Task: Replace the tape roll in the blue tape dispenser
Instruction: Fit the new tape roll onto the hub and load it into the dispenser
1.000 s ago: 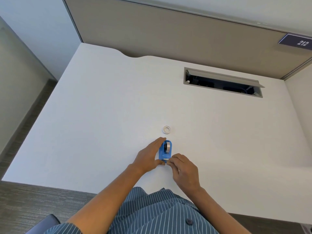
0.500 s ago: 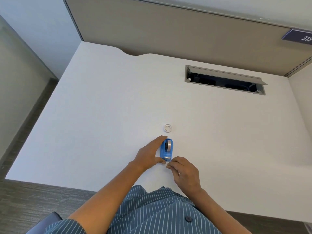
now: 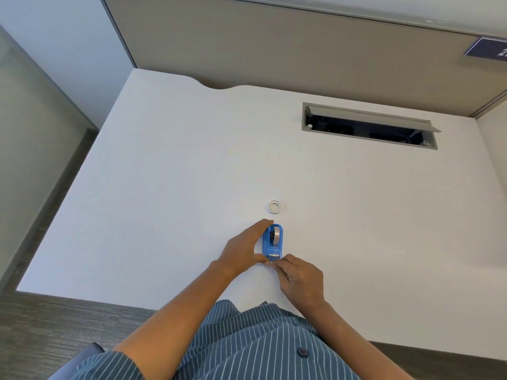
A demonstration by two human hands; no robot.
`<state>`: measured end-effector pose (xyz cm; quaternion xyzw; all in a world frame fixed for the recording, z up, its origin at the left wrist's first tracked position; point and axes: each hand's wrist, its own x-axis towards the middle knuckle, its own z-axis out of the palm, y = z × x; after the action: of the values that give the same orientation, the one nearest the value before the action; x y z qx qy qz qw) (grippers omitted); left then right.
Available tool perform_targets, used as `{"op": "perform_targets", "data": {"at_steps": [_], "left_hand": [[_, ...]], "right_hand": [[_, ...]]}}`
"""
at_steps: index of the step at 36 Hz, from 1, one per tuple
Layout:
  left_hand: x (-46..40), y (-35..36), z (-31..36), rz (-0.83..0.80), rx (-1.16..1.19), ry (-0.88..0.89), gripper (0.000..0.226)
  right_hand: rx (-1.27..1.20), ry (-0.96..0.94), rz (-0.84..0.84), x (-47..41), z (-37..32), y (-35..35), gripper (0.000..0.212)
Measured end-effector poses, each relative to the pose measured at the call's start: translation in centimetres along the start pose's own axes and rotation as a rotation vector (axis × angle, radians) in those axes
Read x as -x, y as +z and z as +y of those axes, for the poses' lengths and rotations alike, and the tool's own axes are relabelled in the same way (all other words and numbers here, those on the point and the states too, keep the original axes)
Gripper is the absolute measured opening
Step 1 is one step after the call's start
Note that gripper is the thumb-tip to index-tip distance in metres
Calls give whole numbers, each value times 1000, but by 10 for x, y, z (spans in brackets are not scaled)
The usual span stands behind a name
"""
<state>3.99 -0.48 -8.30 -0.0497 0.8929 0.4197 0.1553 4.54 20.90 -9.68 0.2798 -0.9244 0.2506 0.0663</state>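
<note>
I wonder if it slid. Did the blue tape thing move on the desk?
No. The blue tape dispenser sits just as far below the small white ring as before, so it stayed put; only the camera view shifted.

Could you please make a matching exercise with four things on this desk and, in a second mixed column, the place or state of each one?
Things:
1. blue tape dispenser
2. small white ring
3. left hand
4. right hand

Places or states:
A. lies alone on the desk, beyond the dispenser
B. fingertips at the dispenser's near, cutter end
C. holds a grey tape roll
D. wraps the dispenser's left side

Pairs: 1-C, 2-A, 3-D, 4-B
</note>
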Motion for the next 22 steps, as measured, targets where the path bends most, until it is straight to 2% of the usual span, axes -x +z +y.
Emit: {"op": "perform_targets", "data": {"at_steps": [7, 11, 17, 22], "left_hand": [[0, -2, 1, -9, 19, -8, 103], [-1, -2, 0, -15, 24, -16, 105], [-1, -3, 0, -16, 16, -12, 107], [0, -3, 2, -9, 5, -2, 103]], "right_hand": [[-16, 67, 3, 4, 3, 3, 24], [-43, 106, -33, 5, 0, 3, 13], [-101, 186, -89, 5, -6, -2, 22], [-111, 240, -120, 1, -8, -3, 18]]}}
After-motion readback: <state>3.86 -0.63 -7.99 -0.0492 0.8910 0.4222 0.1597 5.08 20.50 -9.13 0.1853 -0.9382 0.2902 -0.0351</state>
